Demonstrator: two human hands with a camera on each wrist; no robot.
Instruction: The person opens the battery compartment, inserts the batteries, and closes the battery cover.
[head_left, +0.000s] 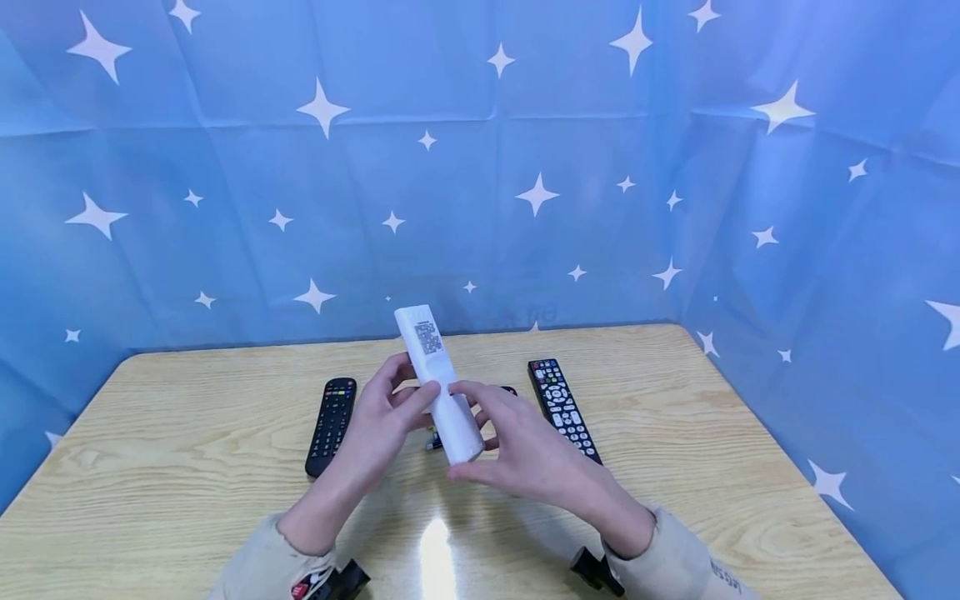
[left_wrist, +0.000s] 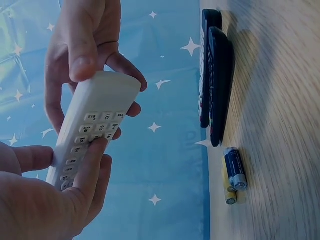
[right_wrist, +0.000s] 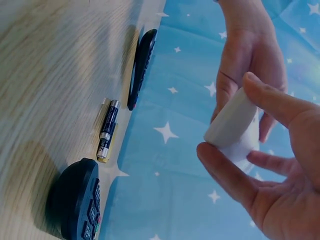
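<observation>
A white remote control [head_left: 442, 392] is held up over the table, its back with a printed code label facing up. My left hand [head_left: 378, 425] grips it near the middle, thumb on the back and fingers on the button side [left_wrist: 100, 125]. At the near end, my right hand [head_left: 528, 446] holds it, with the thumb at the end and the forefinger by the back's edge. Beneath the hands lie a few batteries [left_wrist: 235, 168], mostly hidden in the head view.
One black remote control [head_left: 330, 425] lies left of the hands. Another black remote control [head_left: 564, 408] with white buttons lies to the right, and a further dark remote control [head_left: 510, 390] shows partly behind my right hand. A blue star-patterned curtain [head_left: 450, 167] borders the wooden table [head_left: 187, 467].
</observation>
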